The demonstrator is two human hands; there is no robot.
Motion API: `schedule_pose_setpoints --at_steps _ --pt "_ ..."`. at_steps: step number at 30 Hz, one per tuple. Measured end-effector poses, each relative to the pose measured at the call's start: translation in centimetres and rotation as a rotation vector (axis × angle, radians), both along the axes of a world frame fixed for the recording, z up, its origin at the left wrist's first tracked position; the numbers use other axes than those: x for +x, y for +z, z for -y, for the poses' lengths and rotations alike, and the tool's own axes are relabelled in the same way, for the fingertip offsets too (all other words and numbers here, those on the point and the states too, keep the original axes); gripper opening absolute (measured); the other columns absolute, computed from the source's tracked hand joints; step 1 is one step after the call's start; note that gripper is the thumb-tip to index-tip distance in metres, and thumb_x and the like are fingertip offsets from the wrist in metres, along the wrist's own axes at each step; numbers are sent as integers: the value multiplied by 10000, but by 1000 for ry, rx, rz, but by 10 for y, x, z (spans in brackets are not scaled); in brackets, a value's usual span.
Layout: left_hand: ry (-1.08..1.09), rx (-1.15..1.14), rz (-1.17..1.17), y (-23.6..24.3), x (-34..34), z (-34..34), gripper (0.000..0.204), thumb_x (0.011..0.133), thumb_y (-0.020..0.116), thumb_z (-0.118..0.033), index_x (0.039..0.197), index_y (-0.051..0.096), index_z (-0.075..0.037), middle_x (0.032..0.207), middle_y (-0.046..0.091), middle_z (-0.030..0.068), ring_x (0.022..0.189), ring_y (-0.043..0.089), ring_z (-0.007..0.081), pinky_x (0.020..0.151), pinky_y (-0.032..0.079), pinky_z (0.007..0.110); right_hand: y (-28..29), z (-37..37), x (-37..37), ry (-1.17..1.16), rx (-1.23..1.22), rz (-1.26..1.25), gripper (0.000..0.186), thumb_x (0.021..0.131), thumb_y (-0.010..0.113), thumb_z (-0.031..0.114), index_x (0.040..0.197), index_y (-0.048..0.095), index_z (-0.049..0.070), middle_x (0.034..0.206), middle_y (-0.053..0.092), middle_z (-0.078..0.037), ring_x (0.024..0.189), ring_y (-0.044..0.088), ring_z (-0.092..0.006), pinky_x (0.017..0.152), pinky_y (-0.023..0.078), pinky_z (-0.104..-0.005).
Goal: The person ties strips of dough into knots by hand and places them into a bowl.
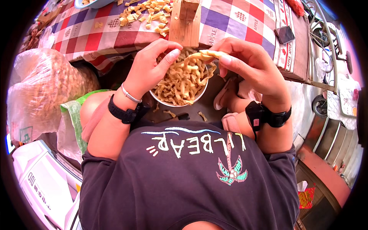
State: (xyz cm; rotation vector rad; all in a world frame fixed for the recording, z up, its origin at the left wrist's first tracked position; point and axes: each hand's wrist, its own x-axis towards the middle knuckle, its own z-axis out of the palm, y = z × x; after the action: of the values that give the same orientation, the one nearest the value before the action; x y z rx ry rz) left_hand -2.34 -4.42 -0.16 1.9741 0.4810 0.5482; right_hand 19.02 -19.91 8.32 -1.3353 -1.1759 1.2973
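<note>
My right hand (pixel 249 65) pinches a long tan dried strip (pixel 205 55) between thumb and fingers above a white bowl (pixel 163 102) heaped with similar twisted strips. My left hand (pixel 153 65) is over the bowl's left side, thumb and index finger drawn together near the strip's far end; whatever they hold is unclear. Just beyond the hands, a wooden board with an upright block (pixel 184 32) sits at the table's edge, beside scattered short cut pieces (pixel 147 15).
The table has a checked cloth (pixel 84 34). A phone (pixel 284 34) lies at its right. A big plastic sack (pixel 42 92) stands left, a white machine (pixel 38 176) lower left. A metal frame (pixel 333 76) and steps (pixel 337 149) are right. My knees flank the bowl.
</note>
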Motion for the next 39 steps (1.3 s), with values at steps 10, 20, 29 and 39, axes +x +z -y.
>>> schedule_pose_setpoints --at_steps 10,20,29,39 --pt "-322 -678 270 51 3 23 332 1053 551 -201 1302 556 18 1050 657 47 943 627 118 855 495 262 16 -14 -10 80 -66 -70 243 1024 638 249 1056 695 15 808 620 56 708 515 -2 595 407 -195" --pt "-95 -553 -109 28 13 -10 232 997 667 -203 1123 668 -8 847 646 -23 758 549 35 668 458 220 -35 -39 3 -28 -164 144 242 1015 644 240 1000 680 0 754 571 52 710 475 -29 611 398 -227" --pt "99 -217 -220 -6 38 -40 191 964 686 -203 967 673 -12 720 617 22 635 538 73 587 440 259 -64 -73 23 -90 -149 402 260 980 665 252 974 653 -8 719 642 -152 642 601 -206 611 475 -344" --pt "226 -38 -279 -33 60 -48 175 945 689 -169 952 662 3 721 617 82 618 555 135 585 452 281 -99 -98 25 -197 -57 708 215 947 647 226 940 645 11 781 666 -219 758 654 -429 650 517 -450"
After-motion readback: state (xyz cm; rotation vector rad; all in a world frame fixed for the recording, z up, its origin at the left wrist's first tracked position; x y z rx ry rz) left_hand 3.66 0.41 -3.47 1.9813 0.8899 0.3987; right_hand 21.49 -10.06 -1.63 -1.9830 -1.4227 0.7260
